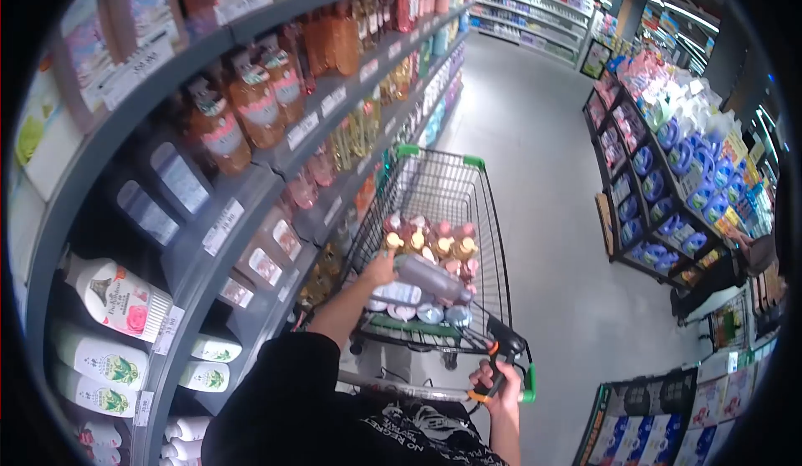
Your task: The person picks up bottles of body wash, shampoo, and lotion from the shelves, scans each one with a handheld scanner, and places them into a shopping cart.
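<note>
My left hand (380, 269) reaches down into the shopping cart (493, 249), its fingers closed at the end of a large greyish bottle (430, 279) with a pale label. The bottle lies slantwise over other goods. Just beyond my fingers are several bottles with yellow pump tops (445, 247), and pale round-ended containers (430, 312) lie nearer to me. At the cart's handle end, my right hand (499, 382) is wrapped around the grip of a black and orange handheld barcode scanner (505, 345). The scanner's head points up and away from me.
Shelves with price tags (221, 225) run along the left, holding orange bottles (259, 111) and white bottles (104, 357). Across the grey aisle floor (535, 182) stands a display of blue bottles (702, 173). Boxed goods (639, 437) sit at lower right. Another person's arm (756, 250) shows at far right.
</note>
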Available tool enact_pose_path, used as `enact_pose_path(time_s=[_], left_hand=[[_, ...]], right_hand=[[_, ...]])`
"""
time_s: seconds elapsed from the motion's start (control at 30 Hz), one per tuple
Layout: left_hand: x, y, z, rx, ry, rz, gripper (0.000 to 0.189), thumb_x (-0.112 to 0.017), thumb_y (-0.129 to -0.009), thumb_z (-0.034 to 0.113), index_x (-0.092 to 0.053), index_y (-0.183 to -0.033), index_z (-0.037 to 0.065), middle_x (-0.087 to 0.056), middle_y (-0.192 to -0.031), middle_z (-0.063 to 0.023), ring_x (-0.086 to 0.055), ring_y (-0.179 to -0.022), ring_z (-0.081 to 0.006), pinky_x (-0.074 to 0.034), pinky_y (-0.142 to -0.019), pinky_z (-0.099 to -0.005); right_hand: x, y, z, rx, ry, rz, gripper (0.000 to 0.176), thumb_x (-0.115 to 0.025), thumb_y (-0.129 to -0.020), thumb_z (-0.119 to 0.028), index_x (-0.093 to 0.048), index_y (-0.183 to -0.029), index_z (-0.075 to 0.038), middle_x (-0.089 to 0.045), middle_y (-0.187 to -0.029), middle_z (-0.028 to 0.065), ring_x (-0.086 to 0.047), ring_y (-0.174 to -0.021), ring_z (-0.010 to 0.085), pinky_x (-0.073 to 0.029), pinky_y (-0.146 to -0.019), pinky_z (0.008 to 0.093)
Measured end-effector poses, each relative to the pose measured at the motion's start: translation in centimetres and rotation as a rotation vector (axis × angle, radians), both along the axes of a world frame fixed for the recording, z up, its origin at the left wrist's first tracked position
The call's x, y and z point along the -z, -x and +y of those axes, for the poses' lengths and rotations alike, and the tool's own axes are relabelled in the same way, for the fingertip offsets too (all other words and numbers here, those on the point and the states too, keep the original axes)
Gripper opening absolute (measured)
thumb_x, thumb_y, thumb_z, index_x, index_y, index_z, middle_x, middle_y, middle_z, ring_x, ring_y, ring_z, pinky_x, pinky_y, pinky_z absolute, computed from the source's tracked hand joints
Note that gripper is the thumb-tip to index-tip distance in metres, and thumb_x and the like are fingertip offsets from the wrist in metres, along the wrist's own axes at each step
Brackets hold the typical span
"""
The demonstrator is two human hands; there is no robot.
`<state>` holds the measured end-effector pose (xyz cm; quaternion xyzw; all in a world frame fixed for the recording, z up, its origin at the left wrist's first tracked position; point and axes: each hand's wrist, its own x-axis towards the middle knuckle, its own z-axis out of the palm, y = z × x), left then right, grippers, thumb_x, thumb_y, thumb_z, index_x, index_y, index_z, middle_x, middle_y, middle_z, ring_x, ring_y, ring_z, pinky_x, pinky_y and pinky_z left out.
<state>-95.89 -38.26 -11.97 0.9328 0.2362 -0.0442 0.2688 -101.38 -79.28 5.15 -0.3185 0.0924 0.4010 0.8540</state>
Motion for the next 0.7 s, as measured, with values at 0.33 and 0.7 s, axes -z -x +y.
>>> enact_pose_path(time_s=[0.33, 0.7], left_hand=[[-0.2, -3.8, -1.1, 0.086, 0.298, 0.042, 0.103, -0.079, -0.068, 0.030, -0.017, -0.148, 0.014, -0.052, -0.127, -0.0263, -0.049, -0.120, -0.0427, -0.042, -0.099, -0.0458], [0.3, -3.4, -9.4, 0.036, -0.004, 0.220, 0.078, -0.065, -0.085, 0.032, -0.017, -0.146, 0.039, -0.048, -0.128, -0.0260, -0.053, -0.114, -0.0435, -0.042, -0.096, -0.0517]], right_hand=[[0.9, -0.3, -0.4, -0.006, -0.142, 0.089, 0.045, -0.054, -0.085, -0.016, -0.045, -0.130, -0.012, -0.047, -0.067, 0.0024, -0.042, -0.051, 0.0110, -0.040, -0.071, 0.0310], [1.1, -0.3, -0.5, 0.030, -0.146, 0.109, 0.045, -0.054, -0.086, -0.018, -0.045, -0.130, -0.012, -0.044, -0.066, 0.0013, -0.041, -0.050, 0.0101, -0.039, -0.070, 0.0324]])
